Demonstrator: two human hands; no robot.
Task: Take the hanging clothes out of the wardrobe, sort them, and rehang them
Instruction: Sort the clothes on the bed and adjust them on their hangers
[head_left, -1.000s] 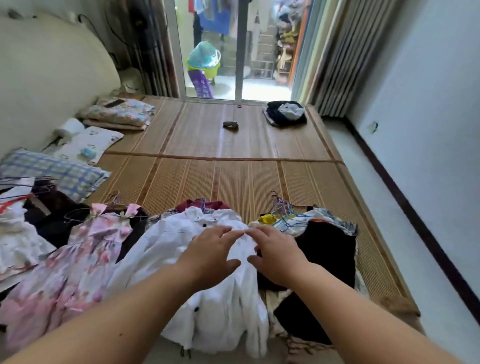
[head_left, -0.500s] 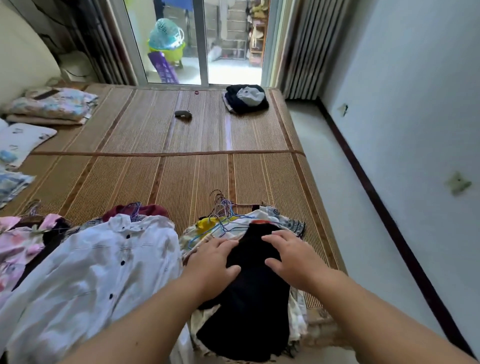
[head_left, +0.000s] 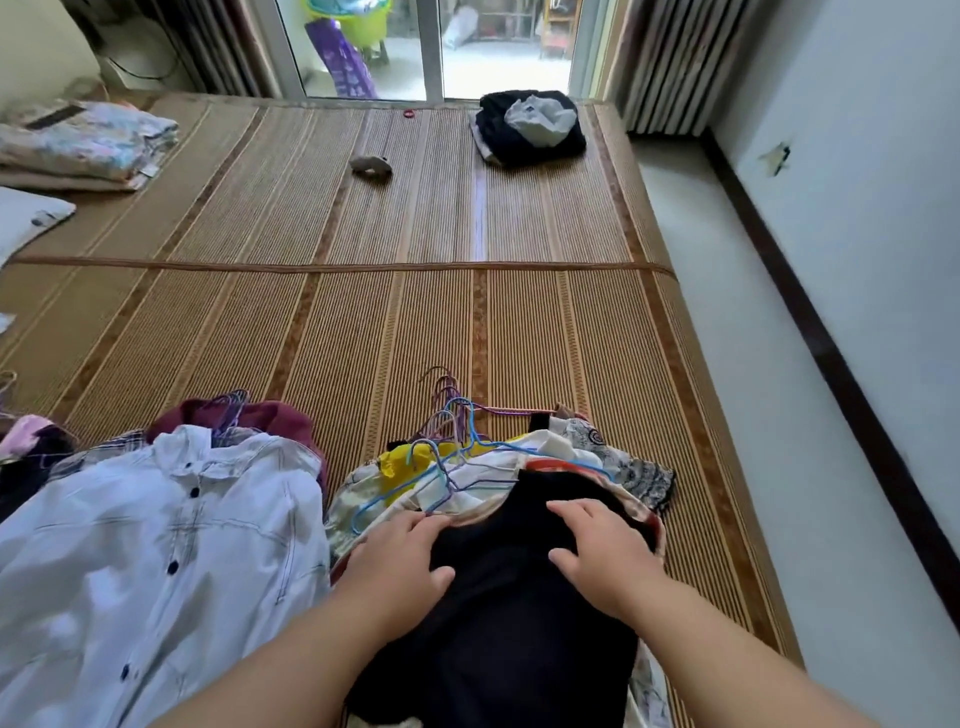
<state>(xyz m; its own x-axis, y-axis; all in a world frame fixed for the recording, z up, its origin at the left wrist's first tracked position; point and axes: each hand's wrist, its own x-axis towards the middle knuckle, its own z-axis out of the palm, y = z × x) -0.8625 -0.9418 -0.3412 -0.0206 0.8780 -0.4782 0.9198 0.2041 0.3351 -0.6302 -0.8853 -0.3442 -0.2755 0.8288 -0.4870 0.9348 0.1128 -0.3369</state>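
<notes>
Both hands are now lying on the black garment (head_left: 504, 623) topping the right heap, having shifted over from the white shirt (head_left: 156, 545). Left hand (head_left: 400, 561) and right hand (head_left: 597, 556) are pressing flat, fingers loosely spread, pinching nothing. Clothes are lying on the mat (head_left: 363, 322) in 2 full heaps, so sorting seems underway and rehanging is waiting. The hangers (head_left: 447, 447) are tangling beyond counting.

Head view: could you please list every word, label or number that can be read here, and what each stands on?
No text here can be read.
Purple object by the door: pale marks, too blurred to read.
White pillow: small dark print, too small to read.
</notes>
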